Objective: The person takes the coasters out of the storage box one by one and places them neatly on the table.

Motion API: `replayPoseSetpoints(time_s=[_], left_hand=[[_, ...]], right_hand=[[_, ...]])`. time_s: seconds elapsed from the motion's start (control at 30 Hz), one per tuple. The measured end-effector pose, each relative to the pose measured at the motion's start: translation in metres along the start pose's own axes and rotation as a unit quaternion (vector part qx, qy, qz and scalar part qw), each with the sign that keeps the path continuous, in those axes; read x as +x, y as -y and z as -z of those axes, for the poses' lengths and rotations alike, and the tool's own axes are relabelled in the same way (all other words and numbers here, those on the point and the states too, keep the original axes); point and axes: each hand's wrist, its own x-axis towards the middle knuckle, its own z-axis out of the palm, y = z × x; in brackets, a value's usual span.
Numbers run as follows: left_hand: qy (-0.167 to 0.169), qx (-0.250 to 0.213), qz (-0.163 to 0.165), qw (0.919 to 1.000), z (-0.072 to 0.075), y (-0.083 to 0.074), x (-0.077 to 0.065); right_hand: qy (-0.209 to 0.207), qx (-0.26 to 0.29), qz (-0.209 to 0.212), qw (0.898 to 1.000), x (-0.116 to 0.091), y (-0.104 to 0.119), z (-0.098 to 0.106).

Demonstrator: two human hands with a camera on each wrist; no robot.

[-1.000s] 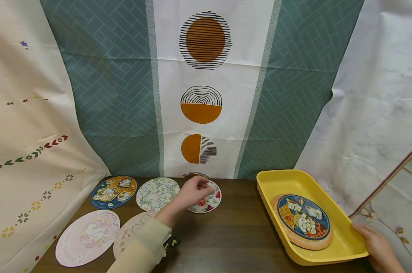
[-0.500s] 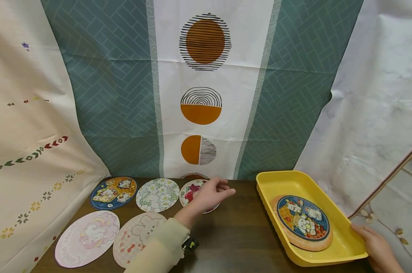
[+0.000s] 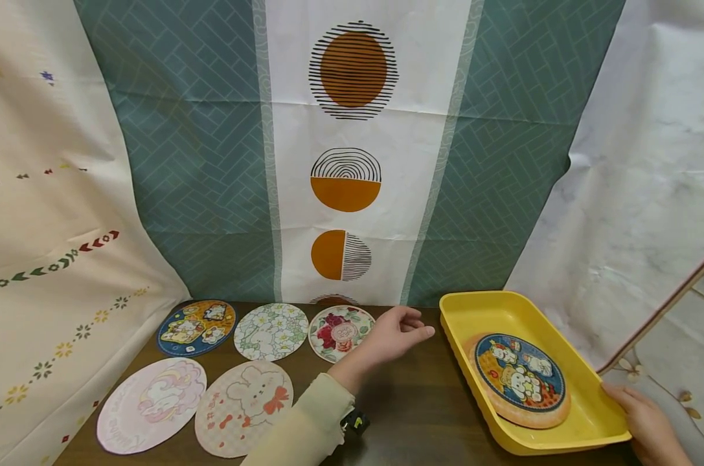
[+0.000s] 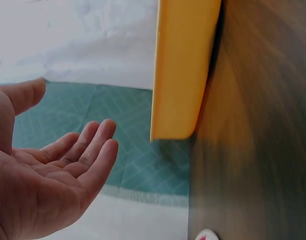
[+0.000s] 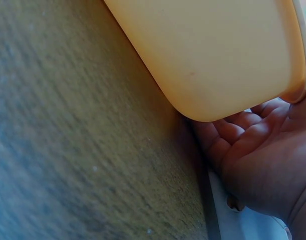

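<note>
Thumb and fingers apart, the left grip [image 3: 394, 335] hangs near the yellow tray [image 3: 494, 312]; the right grip [image 3: 643, 417] clamps its edge, the blue-printed disc [image 3: 519, 374] inside lying left of that grip. Left of both, the pink mat [image 3: 151, 406] and bunny mat [image 3: 243, 406] bear lettering too faint to read.

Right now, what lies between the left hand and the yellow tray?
In the head view, only bare dark table shows between the left hand and the yellow tray.
</note>
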Motion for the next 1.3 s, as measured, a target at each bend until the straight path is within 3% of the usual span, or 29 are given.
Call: replayPoseSetpoints(time_s=[0.4,0.73,1.1,1.3], left_hand=[[0.019,-0.051,-0.014,0.9984,-0.044,-0.013,0.006],[0.035,-0.096,0.006,0.9948,-0.073,-0.024,0.010],[0.066,-0.074,0.027,0.9947,-0.097,-0.023,0.017],[0.092,-0.037,0.023,0.9948,-0.103,-0.023,0.020]], right_hand=[[0.005,0.001,-0.013,1.000,0.000,-0.002,0.001],[0.034,0.017,-0.017,0.999,-0.002,0.001,0.005],[0.008,0.006,-0.027,1.000,0.000,-0.003,0.005],[0.012,0.009,-0.018,1.000,0.001,-0.002,0.003]])
